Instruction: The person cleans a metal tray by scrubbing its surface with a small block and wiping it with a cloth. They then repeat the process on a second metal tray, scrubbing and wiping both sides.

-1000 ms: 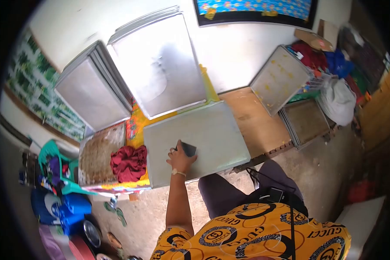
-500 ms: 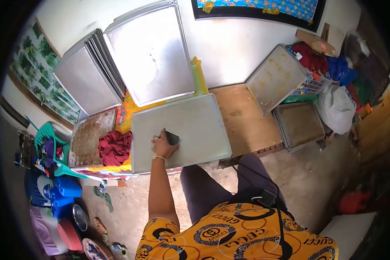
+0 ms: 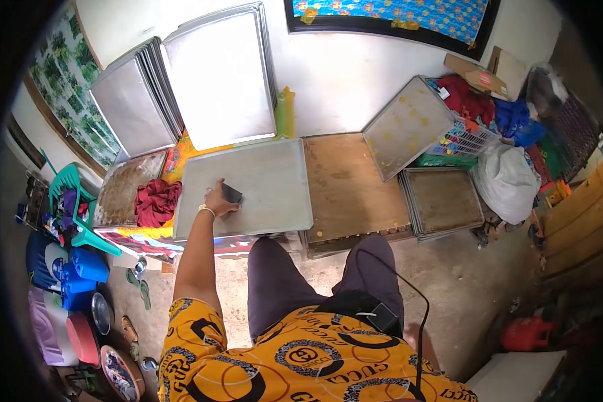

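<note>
My left hand (image 3: 219, 201) is closed on a dark, flat rectangular piece (image 3: 232, 193), whose exact kind I cannot make out. It rests against the upper face of a grey metal tray (image 3: 268, 181) lying flat on the table. A crumpled dark red cloth (image 3: 157, 202) sits left of this tray, partly on a brown-stained tray (image 3: 124, 191). I do not see my right hand.
Clean metal trays (image 3: 221, 80) lean against the wall, with another upright stack (image 3: 130, 100) on their left. To the right are a yellow-spotted tray (image 3: 409, 127), a stack of darker trays (image 3: 445, 201) and a white sack (image 3: 506, 184). A green chair (image 3: 80, 231) stands at far left.
The camera view has shifted, so the table sits further left in it. My left hand still grips the dark piece on the tray, nearer the tray's middle-left. The cloth stays in place.
</note>
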`<state>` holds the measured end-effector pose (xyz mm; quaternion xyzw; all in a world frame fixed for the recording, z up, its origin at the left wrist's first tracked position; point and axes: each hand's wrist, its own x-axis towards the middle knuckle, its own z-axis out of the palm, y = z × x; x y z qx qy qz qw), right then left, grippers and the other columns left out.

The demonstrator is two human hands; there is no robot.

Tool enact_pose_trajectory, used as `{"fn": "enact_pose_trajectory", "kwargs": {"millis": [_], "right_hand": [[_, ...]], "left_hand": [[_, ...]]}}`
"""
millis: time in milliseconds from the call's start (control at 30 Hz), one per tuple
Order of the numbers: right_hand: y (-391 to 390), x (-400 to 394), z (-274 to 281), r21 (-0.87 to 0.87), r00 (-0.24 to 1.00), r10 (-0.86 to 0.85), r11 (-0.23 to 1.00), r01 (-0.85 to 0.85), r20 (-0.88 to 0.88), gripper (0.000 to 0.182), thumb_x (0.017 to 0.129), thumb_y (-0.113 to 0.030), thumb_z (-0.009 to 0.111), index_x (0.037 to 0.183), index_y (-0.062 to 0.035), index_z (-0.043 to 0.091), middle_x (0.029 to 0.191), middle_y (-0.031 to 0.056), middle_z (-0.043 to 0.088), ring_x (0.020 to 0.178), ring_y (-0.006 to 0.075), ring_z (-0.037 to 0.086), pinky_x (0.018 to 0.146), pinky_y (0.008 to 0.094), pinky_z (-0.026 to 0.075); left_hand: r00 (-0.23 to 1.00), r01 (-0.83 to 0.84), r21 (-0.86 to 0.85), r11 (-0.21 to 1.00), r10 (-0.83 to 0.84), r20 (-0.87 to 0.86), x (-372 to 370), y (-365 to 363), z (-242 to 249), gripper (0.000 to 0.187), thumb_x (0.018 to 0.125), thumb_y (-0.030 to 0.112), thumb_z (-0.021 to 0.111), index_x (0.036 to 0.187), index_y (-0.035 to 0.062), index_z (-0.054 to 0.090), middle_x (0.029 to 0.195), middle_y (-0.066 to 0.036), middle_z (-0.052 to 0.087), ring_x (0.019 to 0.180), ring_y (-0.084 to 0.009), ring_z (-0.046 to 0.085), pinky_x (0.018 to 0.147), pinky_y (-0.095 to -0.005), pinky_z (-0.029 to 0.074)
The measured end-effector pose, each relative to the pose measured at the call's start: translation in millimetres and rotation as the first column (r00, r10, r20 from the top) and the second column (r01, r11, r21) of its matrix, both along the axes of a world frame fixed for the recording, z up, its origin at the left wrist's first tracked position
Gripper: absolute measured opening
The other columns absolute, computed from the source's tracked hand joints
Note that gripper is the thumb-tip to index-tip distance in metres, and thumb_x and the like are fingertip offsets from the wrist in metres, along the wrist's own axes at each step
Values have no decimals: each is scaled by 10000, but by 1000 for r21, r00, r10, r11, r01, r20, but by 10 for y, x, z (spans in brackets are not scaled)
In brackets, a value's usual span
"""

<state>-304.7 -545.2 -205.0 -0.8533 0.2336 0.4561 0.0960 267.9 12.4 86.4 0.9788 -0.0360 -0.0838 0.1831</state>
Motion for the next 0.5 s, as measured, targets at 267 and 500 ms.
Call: {"fn": "enact_pose_trajectory", "kwargs": {"millis": [267, 500], "right_hand": [[-221, 2506, 2711, 324, 529, -313, 943, 76, 788, 507, 862, -277, 610, 1259, 17, 500, 1182, 212, 583, 1076, 308, 576, 886, 342, 452], [1362, 3609, 3541, 912, 730, -556, 327, -247, 397, 555, 903, -308, 591, 1338, -7, 422, 1155, 106, 573, 1016, 196, 578, 845, 328, 486]], "left_hand": [[949, 54, -186, 981, 7, 315, -1140, -762, 759, 1128, 498, 339, 861, 1422, 193, 231, 1243, -223, 442, 1165, -380, 440, 909, -539, 340], [907, 251, -109, 962, -194, 374, -2077, -1389, 847, 1106, 514, 338, 861, 1420, 184, 246, 1271, -190, 407, 1215, -358, 388, 967, -565, 283]]}}
